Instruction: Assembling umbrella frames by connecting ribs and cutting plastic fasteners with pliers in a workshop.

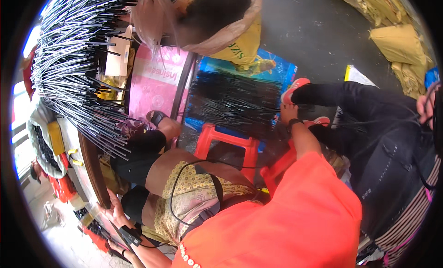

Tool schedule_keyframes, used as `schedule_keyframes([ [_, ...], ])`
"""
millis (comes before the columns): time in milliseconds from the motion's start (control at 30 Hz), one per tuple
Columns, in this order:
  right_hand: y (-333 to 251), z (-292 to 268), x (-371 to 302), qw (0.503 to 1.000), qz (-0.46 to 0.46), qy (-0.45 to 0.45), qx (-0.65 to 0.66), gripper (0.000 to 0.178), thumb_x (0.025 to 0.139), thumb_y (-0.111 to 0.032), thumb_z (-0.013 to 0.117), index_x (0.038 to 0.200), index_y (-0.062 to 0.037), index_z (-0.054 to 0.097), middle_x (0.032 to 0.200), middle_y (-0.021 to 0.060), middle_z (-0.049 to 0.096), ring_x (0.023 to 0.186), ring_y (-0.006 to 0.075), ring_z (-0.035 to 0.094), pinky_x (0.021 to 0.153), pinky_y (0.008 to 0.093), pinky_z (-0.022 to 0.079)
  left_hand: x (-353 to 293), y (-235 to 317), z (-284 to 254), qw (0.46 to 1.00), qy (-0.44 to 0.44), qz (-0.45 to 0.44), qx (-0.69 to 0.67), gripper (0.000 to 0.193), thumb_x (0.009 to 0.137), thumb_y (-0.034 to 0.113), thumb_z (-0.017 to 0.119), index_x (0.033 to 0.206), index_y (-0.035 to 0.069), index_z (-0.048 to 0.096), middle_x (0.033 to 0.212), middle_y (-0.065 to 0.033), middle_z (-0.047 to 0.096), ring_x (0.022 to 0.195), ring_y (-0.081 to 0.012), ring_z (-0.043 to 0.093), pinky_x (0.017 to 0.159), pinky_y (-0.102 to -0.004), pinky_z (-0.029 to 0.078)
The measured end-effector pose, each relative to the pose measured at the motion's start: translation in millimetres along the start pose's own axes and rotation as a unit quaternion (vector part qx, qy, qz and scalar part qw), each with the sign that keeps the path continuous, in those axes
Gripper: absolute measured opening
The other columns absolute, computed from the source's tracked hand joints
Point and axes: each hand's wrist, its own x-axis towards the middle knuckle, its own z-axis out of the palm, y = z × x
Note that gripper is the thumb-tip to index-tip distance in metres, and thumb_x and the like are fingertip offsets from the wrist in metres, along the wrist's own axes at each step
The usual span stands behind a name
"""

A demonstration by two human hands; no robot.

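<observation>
My left hand (115, 213) rests against the brown edge of the table (94, 173), its thumb spread from the fingers and nothing held in it. On the floor, a flat pile of thin black rods (235, 102) lies on a blue printed sack (281, 67). My right hand (289, 113) reaches down to the right end of this pile, with its fingers curled at the rod ends; its fingertips are partly hidden. A tall heap of similar black rods (83, 60), shining white in the light, hangs over the table at the upper left.
A red plastic stool (251, 152) stands in front of the pile. On the right sits another person in dark trousers (383, 143), with red shoes beside the rods. A pink printed sack (154, 83) and an open yellow sack (247, 42) lie beyond; folded yellow sacks (401, 42) are far right.
</observation>
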Motion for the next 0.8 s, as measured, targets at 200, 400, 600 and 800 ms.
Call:
schedule_keyframes([
  [200, 7.6, 10.7, -17.8, 0.989, -0.036, -0.141, 0.006, 0.039, 0.077, -0.023, 0.070, 0.112, -0.0084, 0.067, 0.103, 0.0159, 0.069, 0.102, 0.0324, 0.064, 0.086, 0.0499, 0.044, -1.8, 0.0, 5.7, 0.999, 0.028, 0.018, 0.016, 0.050, 0.086, 0.016, 0.069, 0.130, -0.003, 0.055, 0.131, -0.0209, 0.059, 0.124, -0.0366, 0.055, 0.109, -0.0530, 0.043],
  [400, 8.8, 56.0, -42.4, 0.971, -0.013, -0.203, 0.122, 0.045, 0.069, -0.030, 0.079, 0.102, -0.0007, 0.072, 0.110, 0.0211, 0.069, 0.101, 0.0379, 0.067, 0.081, 0.0508, 0.053, 3.3, 14.4, -3.6, 0.997, -0.015, 0.050, 0.063, 0.045, 0.094, 0.019, 0.060, 0.132, -0.003, 0.053, 0.133, -0.0204, 0.058, 0.124, -0.0369, 0.055, 0.109, -0.0531, 0.044],
  [600, 10.0, 7.5, -76.0, 0.920, -0.093, -0.245, 0.293, 0.055, 0.068, -0.044, 0.079, 0.103, -0.0016, 0.070, 0.105, 0.0240, 0.068, 0.099, 0.0373, 0.066, 0.086, 0.0459, 0.051, -7.4, -2.7, 8.0, 0.996, 0.009, 0.059, 0.073, 0.043, 0.095, 0.020, 0.059, 0.131, -0.003, 0.053, 0.131, -0.0211, 0.058, 0.121, -0.0369, 0.056, 0.107, -0.0525, 0.046],
  [800, 3.2, -75.9, -112.4, 0.947, -0.177, -0.113, 0.244, 0.041, 0.081, -0.043, 0.069, 0.099, -0.0062, 0.068, 0.090, 0.0194, 0.069, 0.086, 0.0381, 0.067, 0.076, 0.0490, 0.051, 4.0, -5.2, 9.5, 0.996, 0.020, 0.052, 0.073, 0.046, 0.090, 0.013, 0.062, 0.131, -0.005, 0.053, 0.132, -0.0216, 0.058, 0.124, -0.0369, 0.055, 0.110, -0.0529, 0.043],
])
